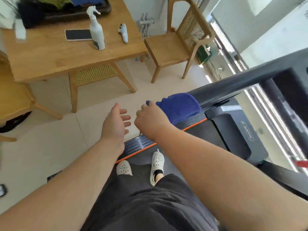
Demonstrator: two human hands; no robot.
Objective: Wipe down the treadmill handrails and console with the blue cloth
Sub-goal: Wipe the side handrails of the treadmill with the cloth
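White shoes [157, 162] stand on the treadmill belt [200, 135] at 6 o'clock; above them the left hand [116, 124] holds nothing, fingers loosely spread; at its 3 o'clock the right hand [150, 120] grips the blue cloth [178, 106], draped over the handrail [241, 84] end; a spray bottle [96, 32] stands on the table [50, 54] at 11 o'clock.

Pale beige tiles cover the floor [50, 147] across the left and the middle of the frame. In the upper left stands a wooden table [50, 55], and a seat with woven cane [95, 74] is pushed under it. A wooden chair with a cane back [175, 45] stands at the upper middle, before a white wall [131, 9]. Part of another wooden chair [15, 100] shows at the left edge. Along the right side runs a large window [270, 35], blurred, and strong daylight comes through it.
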